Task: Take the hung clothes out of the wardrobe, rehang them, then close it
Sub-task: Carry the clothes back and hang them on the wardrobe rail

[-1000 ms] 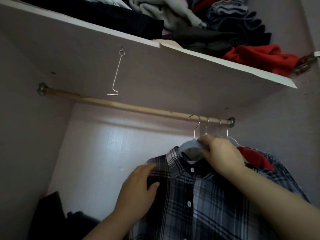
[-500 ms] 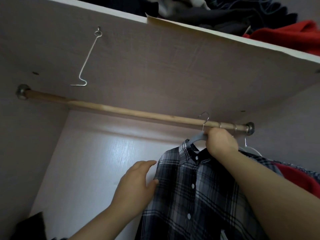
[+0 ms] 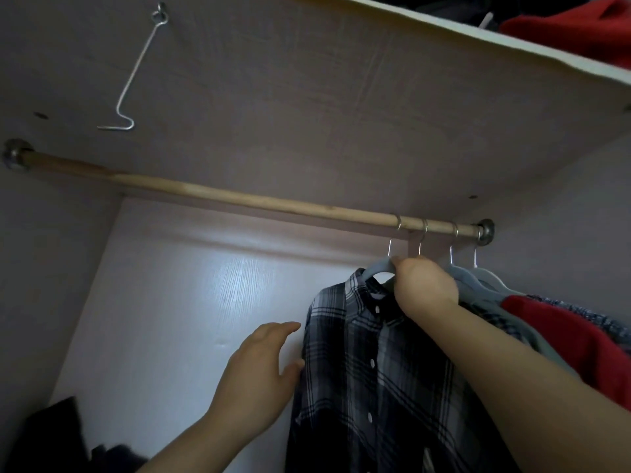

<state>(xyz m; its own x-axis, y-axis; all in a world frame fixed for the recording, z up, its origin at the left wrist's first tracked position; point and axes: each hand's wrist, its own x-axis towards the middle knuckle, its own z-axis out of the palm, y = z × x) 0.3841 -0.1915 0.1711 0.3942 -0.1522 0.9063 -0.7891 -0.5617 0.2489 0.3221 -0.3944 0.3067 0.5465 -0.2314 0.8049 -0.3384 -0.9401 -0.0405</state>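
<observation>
Shelf point(image 3: 307, 97) underside filled the top of the view, with red cloth point(image 3: 580, 32) lying on it at the right edge. Below, a pale back panel point(image 3: 191, 302) caught the light. A plaid shirt point(image 3: 375, 370) hung toward the right of the wardrobe on a grey hanger point(image 3: 377, 268), whose metal hook sat over the wooden rod point(image 3: 239, 199). Three more hooks sat on the rod to its right, near the end bracket, with a red top point(image 3: 563, 336) among the clothes beneath. Dark clothes point(image 3: 51, 435) lay at lower left. The right hand point(image 3: 425, 288) gripped the grey hanger at its neck, fingers curled round it. The left hand point(image 3: 259, 373) was spread, fingers straight, thumb just at the shirt's edge; whether it touched could not be told. A wire hook point(image 3: 136, 73) dangled from the shelf.
</observation>
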